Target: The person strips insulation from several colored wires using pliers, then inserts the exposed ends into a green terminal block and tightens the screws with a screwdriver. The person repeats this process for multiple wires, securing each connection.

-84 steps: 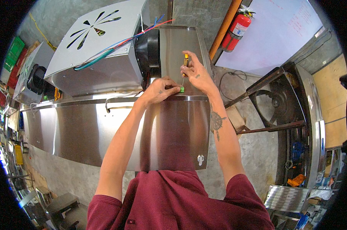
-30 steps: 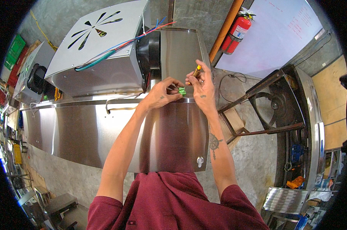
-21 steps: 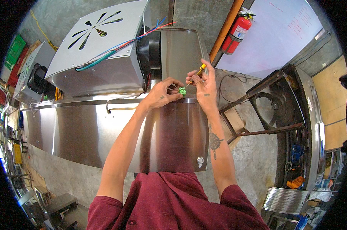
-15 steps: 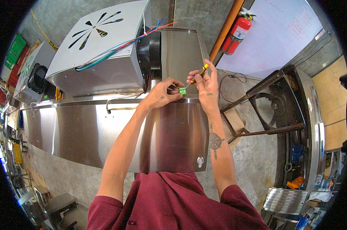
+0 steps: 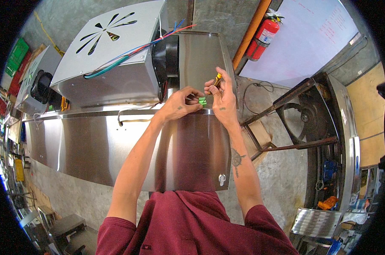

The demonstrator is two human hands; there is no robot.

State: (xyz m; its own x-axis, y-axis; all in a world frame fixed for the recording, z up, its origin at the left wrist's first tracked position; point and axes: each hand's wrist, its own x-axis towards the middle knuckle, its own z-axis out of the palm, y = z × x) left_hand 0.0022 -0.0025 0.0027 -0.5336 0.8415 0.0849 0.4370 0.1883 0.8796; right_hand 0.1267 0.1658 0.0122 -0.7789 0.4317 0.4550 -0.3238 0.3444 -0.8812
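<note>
Between the fingertips of my left hand sits a small green terminal block, held just above the far edge of a stainless steel hood. My right hand grips a screwdriver with a yellow and dark handle, tilted so its lower end points down and left at the block. Whether the tip touches the block cannot be made out. To the left of my hands stands a grey metal blower box with a black round outlet. Loose blue, red and green wires run along it.
A thin cable loops over the hood's edge. On the right are a dark metal frame and a red fire extinguisher by a whiteboard. Another grey box stands far left.
My right hand and the screwdriver have shifted left, and the screwdriver stands more upright. My left hand with the terminal block has stayed nearly still.
</note>
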